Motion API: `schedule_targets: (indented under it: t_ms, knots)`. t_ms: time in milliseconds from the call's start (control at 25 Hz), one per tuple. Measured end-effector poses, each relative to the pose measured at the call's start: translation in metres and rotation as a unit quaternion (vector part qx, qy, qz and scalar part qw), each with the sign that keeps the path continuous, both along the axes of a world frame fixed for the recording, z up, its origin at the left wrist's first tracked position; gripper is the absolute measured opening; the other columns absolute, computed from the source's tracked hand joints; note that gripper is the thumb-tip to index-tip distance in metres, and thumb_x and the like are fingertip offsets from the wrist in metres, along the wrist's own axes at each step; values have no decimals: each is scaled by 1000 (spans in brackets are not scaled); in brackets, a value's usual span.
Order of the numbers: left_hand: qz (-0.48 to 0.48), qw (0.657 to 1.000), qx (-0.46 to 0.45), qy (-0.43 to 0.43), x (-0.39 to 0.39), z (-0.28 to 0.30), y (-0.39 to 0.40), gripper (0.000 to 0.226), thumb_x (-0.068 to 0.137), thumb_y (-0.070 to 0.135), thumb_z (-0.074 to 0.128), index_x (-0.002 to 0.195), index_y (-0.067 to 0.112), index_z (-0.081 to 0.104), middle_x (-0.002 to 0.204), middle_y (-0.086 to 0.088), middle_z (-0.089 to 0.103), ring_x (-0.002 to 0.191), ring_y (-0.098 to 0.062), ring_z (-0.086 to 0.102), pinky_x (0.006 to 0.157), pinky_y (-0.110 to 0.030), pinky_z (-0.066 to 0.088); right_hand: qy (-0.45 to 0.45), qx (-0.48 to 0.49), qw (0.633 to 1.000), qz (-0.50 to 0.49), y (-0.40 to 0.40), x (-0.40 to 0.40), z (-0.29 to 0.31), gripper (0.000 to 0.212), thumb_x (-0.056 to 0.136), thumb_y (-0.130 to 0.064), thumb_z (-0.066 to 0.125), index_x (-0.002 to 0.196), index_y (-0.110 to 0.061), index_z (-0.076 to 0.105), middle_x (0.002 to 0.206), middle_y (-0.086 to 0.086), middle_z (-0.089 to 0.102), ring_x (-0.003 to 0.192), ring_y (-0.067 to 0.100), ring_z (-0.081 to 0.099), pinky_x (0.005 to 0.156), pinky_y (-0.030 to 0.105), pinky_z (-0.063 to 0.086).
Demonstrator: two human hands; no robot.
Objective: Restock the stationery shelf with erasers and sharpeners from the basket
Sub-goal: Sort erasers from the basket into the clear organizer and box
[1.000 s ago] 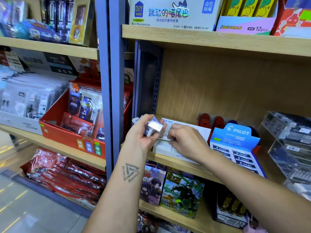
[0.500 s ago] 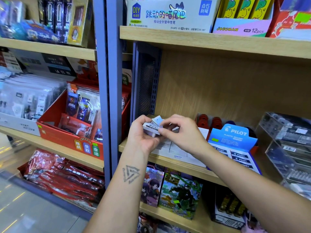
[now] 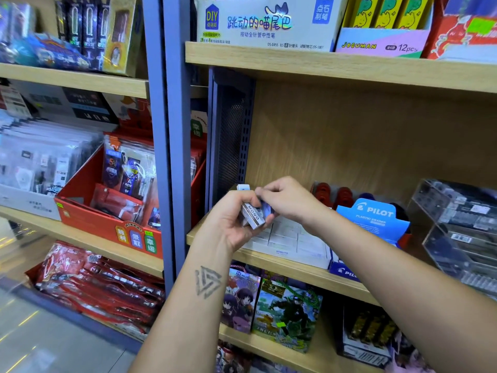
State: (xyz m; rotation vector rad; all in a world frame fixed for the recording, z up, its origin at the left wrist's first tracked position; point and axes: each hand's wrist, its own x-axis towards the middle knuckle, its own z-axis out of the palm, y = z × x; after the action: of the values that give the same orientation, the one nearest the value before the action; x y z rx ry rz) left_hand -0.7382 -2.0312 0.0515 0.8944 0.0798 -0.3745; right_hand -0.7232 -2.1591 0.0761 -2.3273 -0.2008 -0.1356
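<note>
White MONO erasers (image 3: 254,215) sit gripped in the left hand (image 3: 231,222) while the right hand (image 3: 287,200) pinches one above the shelf (image 3: 309,273).

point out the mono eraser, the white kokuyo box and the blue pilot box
MONO eraser (image 3: 254,215): head view, on its lettered sleeve.
white Kokuyo box (image 3: 291,244): head view, on its top, right of the hands.
blue Pilot box (image 3: 372,216): head view, on its upright header card.

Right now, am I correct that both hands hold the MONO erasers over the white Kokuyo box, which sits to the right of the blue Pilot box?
Not quite: the head view shows the white Kokuyo box sitting left of the blue Pilot box. Both hands, left and right, do hold the MONO erasers over it.
</note>
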Motion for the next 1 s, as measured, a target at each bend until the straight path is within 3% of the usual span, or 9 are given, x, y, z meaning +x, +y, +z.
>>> schedule_targets:
  t_ms: [120, 200, 360, 440, 520, 640, 760, 880, 1000]
  knots:
    - [-43, 999, 21, -7, -3, 0, 5, 27, 83, -8, 40, 93, 1, 63, 87, -22, 71, 78, -34, 72, 54, -26, 59, 48, 73, 996, -21, 1, -1, 3, 21, 85, -17, 60, 68, -6, 64, 58, 10, 57, 50, 20, 51, 57, 30, 41]
    - [-53, 998, 20, 0, -1, -1, 9, 31, 83, -7, 41, 102, 0, 63, 97, -25, 70, 86, -38, 72, 55, -28, 59, 43, 171, 984, -40, 1, -1, 0, 15, 81, -14, 63, 69, -5, 66, 60, 10, 58, 57, 22, 51, 57, 32, 40]
    - [-12, 1000, 18, 22, 3, -4, 10, 25, 83, -7, 42, 97, 2, 61, 82, -19, 68, 81, -35, 70, 52, -25, 56, -26, 348, 934, -75, -6, 7, -2, 11, 90, -8, 66, 85, -1, 71, 76, 15, 74, 68, 18, 66, 70, 31, 53]
    - [9, 999, 45, 20, 5, -4, 13, 23, 84, -6, 42, 92, 3, 61, 74, -17, 67, 74, -28, 68, 48, -22, 52, -48, 321, 944, -62, -10, 4, -4, 11, 91, 0, 61, 100, -4, 65, 77, 17, 74, 68, 21, 71, 72, 31, 59]
    - [25, 996, 80, 12, 6, -4, 16, 24, 83, -7, 46, 97, 2, 64, 80, -20, 69, 69, -27, 68, 46, -22, 52, -36, 285, 957, -39, -15, -2, -11, 31, 88, 6, 55, 113, -11, 64, 82, 18, 74, 73, 24, 73, 77, 34, 61]
    - [61, 990, 128, -2, 7, -5, 18, 29, 78, -10, 52, 104, -3, 65, 90, -28, 70, 76, -37, 71, 45, -27, 51, -1, 232, 973, 7, -17, -13, -22, 34, 82, 10, 64, 108, -11, 72, 88, 16, 75, 76, 22, 71, 85, 38, 59]
    - [105, 981, 161, -25, 7, -3, 18, 17, 79, -12, 57, 94, -3, 57, 83, -28, 68, 67, -39, 69, 43, -27, 51, -9, 122, 993, 3, -23, -15, -34, 28, 79, -1, 78, 98, -21, 72, 76, 6, 72, 68, 17, 65, 75, 38, 55]
    - [149, 974, 164, -41, 9, -4, 19, 18, 80, -14, 61, 91, -1, 54, 79, -27, 68, 58, -35, 68, 39, -24, 47, -60, 4, 998, -24, -24, -11, -39, 27, 83, -19, 79, 110, -18, 73, 90, -2, 66, 76, 12, 62, 76, 32, 50]
    - [175, 970, 165, -41, 9, -5, 20, 20, 79, -15, 62, 87, 2, 55, 81, -25, 68, 55, -34, 68, 37, -22, 44, -64, -42, 997, 13, -18, -13, -39, 25, 82, -22, 78, 107, -19, 73, 91, -6, 55, 77, 10, 56, 75, 24, 45]
